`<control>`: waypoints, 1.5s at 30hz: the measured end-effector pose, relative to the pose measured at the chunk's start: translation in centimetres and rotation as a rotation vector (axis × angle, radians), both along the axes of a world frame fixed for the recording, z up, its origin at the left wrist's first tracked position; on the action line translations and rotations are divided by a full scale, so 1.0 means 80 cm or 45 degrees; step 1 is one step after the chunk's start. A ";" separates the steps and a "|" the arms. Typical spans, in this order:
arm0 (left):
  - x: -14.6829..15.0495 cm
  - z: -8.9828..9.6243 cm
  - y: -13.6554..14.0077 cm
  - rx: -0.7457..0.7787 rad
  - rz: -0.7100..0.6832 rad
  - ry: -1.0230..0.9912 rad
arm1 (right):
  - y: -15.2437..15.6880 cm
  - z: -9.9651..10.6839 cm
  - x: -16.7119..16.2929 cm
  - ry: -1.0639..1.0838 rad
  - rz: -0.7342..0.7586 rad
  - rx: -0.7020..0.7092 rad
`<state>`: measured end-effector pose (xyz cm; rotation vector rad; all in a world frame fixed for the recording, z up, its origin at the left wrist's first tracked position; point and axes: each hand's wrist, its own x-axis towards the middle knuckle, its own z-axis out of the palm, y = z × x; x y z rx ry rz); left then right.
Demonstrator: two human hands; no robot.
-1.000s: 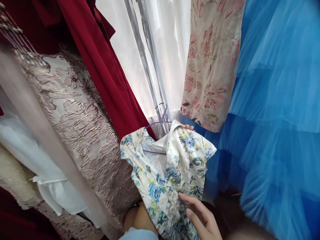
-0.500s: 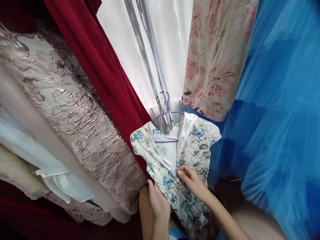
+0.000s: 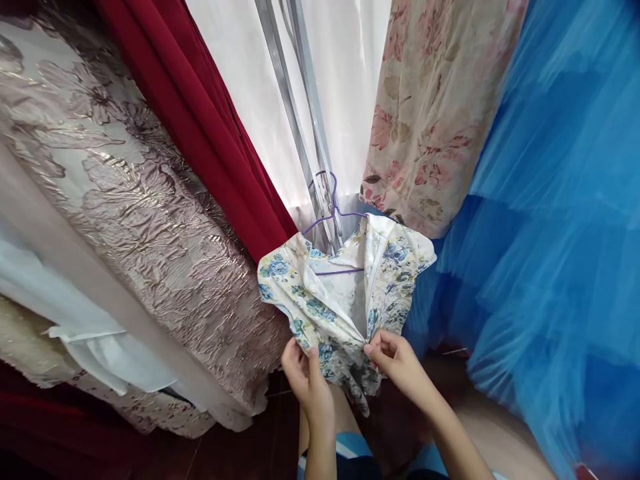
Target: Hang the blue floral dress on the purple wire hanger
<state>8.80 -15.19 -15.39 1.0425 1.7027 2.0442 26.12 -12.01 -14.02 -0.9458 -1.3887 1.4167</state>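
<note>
Long white curtain (image 3: 235, 87) at the back, straight up past the grip, with some metal poles (image 3: 295, 107) running down in front of it. Clothes all around: dark red fabric (image 3: 200, 133) and a shiny pinkish textured garment (image 3: 170, 227) up and left of the hands, pale cloth with pink flowers (image 3: 420, 133) up and right, then a big mass of blue tulle (image 3: 560, 220) further right.

The floral top (image 3: 335, 313), white with blue roses, is right at the hands, mostly just above them, its neckline spread in a deep V. The right hand (image 3: 393, 357) has thumb and fingers pinched together on the cloth at the bottom of that V. The left hand (image 3: 307, 380) is just left and a little below that pinch, fingers curled at the side edge of the top, thumb over the fabric; can't tell how tightly it's closed.

Above both hands, the purple hanger (image 3: 334, 212) sits inside the shoulders, its hook up by the poles. Below the grip there's dark floor (image 3: 277, 427).
</note>
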 end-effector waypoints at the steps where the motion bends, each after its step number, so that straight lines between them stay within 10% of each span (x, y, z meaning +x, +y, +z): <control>1: 0.000 0.001 -0.002 0.033 0.078 0.099 | -0.002 0.000 0.003 -0.002 0.009 -0.017; 7: 0.035 0.009 -0.008 -0.225 -0.778 0.464 | -0.012 0.011 0.004 -0.021 0.049 -0.024; 18: 0.068 0.017 -0.002 -0.230 -0.707 0.507 | -0.012 0.030 0.004 0.181 -0.094 -0.199; 29: 0.020 0.027 0.018 -0.580 -0.966 0.616 | 0.118 0.188 -0.030 0.599 -0.178 -0.053; 35: 0.011 0.019 0.019 -0.608 -0.960 0.587 | 0.122 0.208 -0.030 0.612 -0.133 0.010; 38: 0.007 0.050 0.027 -0.411 -0.840 0.581 | 0.109 0.195 -0.026 0.508 -0.108 0.051; 45: 0.005 0.207 0.098 0.178 -0.711 0.783 | 0.096 0.186 -0.017 0.302 -0.191 0.323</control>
